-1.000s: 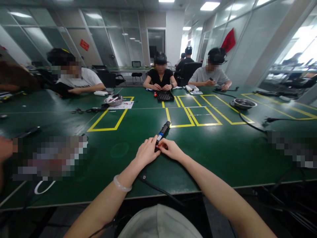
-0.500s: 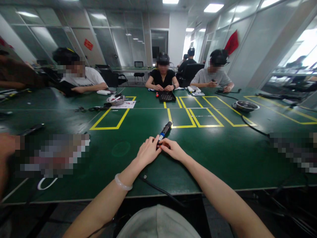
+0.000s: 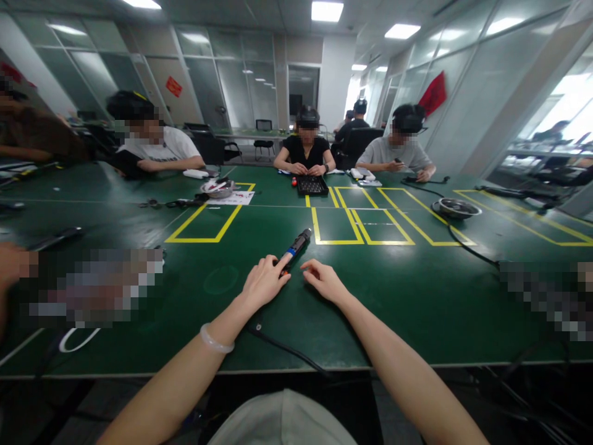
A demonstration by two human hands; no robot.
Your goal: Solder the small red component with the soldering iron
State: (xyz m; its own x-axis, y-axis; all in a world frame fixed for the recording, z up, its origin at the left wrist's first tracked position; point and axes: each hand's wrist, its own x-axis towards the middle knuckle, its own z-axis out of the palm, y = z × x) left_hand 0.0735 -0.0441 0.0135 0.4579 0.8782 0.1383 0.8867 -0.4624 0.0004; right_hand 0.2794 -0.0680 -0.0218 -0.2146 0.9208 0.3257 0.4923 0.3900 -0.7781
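My left hand (image 3: 265, 281) is closed over the rear of a black electric screwdriver (image 3: 299, 243) with a blue band. One finger lies along its body, and the screwdriver's narrow tip points away from me to the right. A small orange-red patch shows by the thumb; what it belongs to is hard to tell. My right hand (image 3: 324, 281) hovers just to the right, off the screwdriver, its fingers bent and a gap between thumb and forefinger. I see nothing in it. A black cable (image 3: 291, 351) with a bare connector end lies near my left wrist.
Yellow tape rectangles (image 3: 338, 241) mark the green table (image 3: 393, 321). Across it, a person works over a black tray (image 3: 311, 185). Metal bowls (image 3: 456, 209) stand left and right, with another cable (image 3: 477, 250) trailing at right. Blurred-out items lie on both sides.
My right hand has come off the screwdriver and now sits apart from it. The left hand and screwdriver have shifted slightly left.
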